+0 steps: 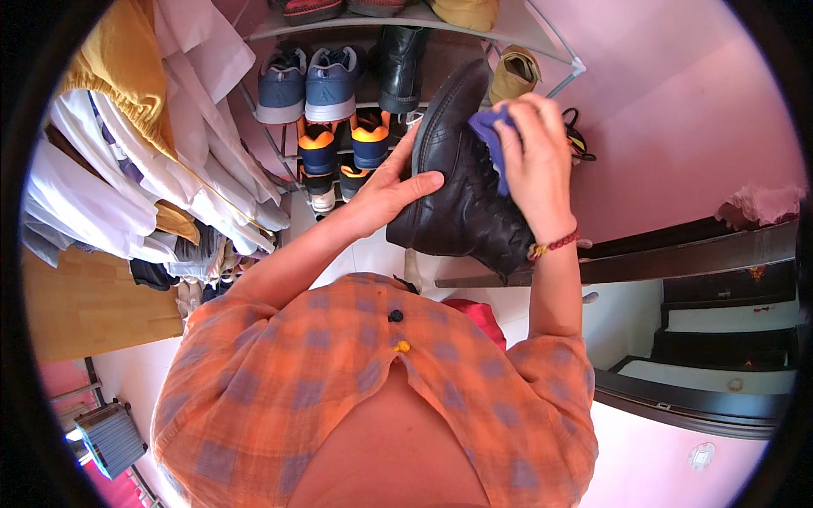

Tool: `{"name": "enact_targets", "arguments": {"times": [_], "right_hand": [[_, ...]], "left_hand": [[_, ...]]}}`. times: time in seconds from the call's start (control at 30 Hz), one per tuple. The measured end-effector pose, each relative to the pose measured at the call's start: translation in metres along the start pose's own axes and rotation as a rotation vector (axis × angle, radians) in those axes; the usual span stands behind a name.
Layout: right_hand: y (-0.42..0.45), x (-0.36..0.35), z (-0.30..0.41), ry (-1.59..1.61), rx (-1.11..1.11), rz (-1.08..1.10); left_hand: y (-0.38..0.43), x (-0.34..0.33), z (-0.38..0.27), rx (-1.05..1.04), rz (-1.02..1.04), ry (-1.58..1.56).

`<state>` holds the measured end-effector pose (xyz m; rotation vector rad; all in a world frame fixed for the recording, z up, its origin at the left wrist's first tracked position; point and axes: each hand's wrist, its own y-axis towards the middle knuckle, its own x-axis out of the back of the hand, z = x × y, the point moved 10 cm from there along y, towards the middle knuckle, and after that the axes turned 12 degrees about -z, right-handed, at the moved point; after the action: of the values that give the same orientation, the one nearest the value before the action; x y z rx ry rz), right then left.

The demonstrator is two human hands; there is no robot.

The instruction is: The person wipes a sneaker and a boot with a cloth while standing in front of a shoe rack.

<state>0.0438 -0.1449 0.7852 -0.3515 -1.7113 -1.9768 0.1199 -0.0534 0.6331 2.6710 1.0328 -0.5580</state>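
Observation:
A black leather lace-up boot (448,159) is held up in front of my chest, its toe towards the shoe rack and its sole facing left. My left hand (400,181) grips it from the sole side, with the thumb lying on the leather. Pinched in my right hand (537,152), a purple cloth (490,136) lies against the boot's upper near the laces. A beaded red bracelet is on the right wrist. Another black boot (402,70) stands on the rack beyond.
The shoe rack (533,38) holds blue-grey sneakers (330,82), navy-and-orange shoes (370,140) and a tan shoe (513,73). Clothes (127,165) hang at the left. A dark wooden edge (692,257) runs along the right, near a pink wall. A suitcase (111,438) stands lower left.

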Motion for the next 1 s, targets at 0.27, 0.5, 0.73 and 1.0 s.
{"name": "enact_targets", "arguments": {"times": [0.27,0.5,0.73,1.0], "right_hand": [[-0.015,-0.036,0.059,0.334,0.287,0.207],[0.038,-0.009,-0.010,0.115,0.063,-0.169],[-0.031,-0.054,0.087,0.382,0.369,0.248],[0.030,-0.012,-0.029,0.215,-0.011,-0.303]], "left_hand": [[0.003,0.005,-0.002,-0.093,0.104,0.427],[-0.004,0.001,-0.014,-0.059,0.105,0.292],[-0.003,0.016,-0.003,-0.092,0.073,0.354],[-0.018,0.005,0.002,0.168,0.167,0.082]]}}
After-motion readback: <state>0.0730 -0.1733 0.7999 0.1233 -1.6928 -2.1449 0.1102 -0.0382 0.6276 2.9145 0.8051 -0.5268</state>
